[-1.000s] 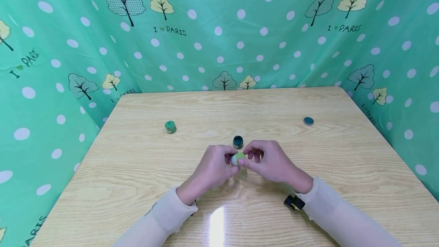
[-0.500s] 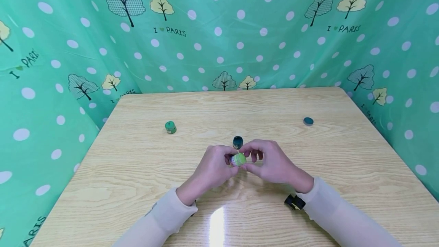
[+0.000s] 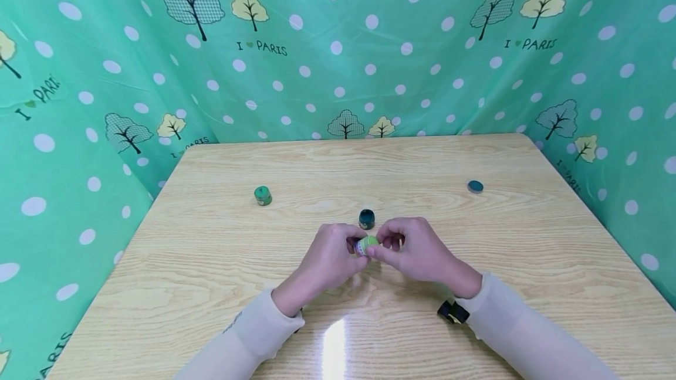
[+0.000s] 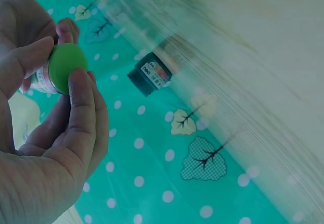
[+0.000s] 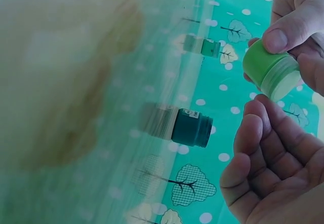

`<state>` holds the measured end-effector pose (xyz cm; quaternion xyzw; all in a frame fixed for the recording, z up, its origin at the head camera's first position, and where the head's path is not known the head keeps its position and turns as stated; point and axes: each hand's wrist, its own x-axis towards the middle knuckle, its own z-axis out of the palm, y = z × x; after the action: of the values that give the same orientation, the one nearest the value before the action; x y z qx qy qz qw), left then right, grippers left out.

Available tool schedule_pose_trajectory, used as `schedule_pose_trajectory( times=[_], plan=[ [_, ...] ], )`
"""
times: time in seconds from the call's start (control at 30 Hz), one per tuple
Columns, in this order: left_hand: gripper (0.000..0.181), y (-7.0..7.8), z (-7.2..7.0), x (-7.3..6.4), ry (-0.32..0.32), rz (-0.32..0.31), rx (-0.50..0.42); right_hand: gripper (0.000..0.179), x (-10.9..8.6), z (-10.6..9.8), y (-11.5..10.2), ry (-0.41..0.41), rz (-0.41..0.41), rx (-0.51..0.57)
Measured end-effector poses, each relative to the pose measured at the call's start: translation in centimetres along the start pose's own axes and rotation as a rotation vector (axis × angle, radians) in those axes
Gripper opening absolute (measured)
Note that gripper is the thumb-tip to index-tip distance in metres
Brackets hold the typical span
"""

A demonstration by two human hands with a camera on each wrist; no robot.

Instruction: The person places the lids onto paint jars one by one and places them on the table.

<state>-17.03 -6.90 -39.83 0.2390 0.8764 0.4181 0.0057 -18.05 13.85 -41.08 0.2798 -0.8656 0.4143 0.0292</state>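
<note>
A small jar of light green paint (image 3: 361, 247) is held between my hands over the middle of the table. My left hand (image 3: 328, 255) grips its body, and the round green end shows between the fingers in the left wrist view. On the other end, my right hand (image 3: 419, 250) has its thumb and index finger at the lid (image 3: 372, 241). Just beyond them stands a dark teal jar (image 3: 367, 219) without a lid, its dark mouth facing up. Part of its label shows in the left wrist view.
A green jar (image 3: 262, 196) stands at the left of the wooden table (image 3: 211, 268). Off to the right lies a flat teal lid (image 3: 475, 186). Behind the table hangs a dotted green cloth (image 3: 296, 87).
Half a second ago my right fingers were spread off the lid; now the thumb is back over it, much as one second ago. My left hand and the jar keep their place.
</note>
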Motion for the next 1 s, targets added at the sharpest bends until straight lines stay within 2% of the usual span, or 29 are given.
schedule_pose_trajectory(
  times=[0.23,0.37,0.5,0.63,0.73,1.0],
  plan=[
    [0.017,0.08,-0.01,-0.08,-0.012,-0.001,-0.004,0.035,0.04,0.09,-0.16,-0.018,0.075,-0.018],
    [0.017,0.1,-0.04,-0.11,-0.014,0.001,-0.003,0.034,0.06,0.05,-0.08,-0.021,0.085,-0.021],
    [0.017,0.12,-0.08,-0.09,-0.009,0.002,0.0,0.023,0.0,-0.11,-0.05,-0.003,0.035,-0.003],
    [0.021,0.12,-0.06,-0.08,-0.005,-0.003,0.004,0.037,-0.04,-0.29,-0.12,-0.009,-0.049,0.021],
    [0.023,0.1,-0.02,-0.06,-0.004,-0.002,0.01,0.037,-0.03,-0.28,-0.07,-0.024,-0.086,0.015],
    [0.026,0.1,0.01,-0.05,-0.012,-0.015,0.002,0.033,0.0,-0.18,0.11,-0.016,-0.102,-0.001]
  ],
)
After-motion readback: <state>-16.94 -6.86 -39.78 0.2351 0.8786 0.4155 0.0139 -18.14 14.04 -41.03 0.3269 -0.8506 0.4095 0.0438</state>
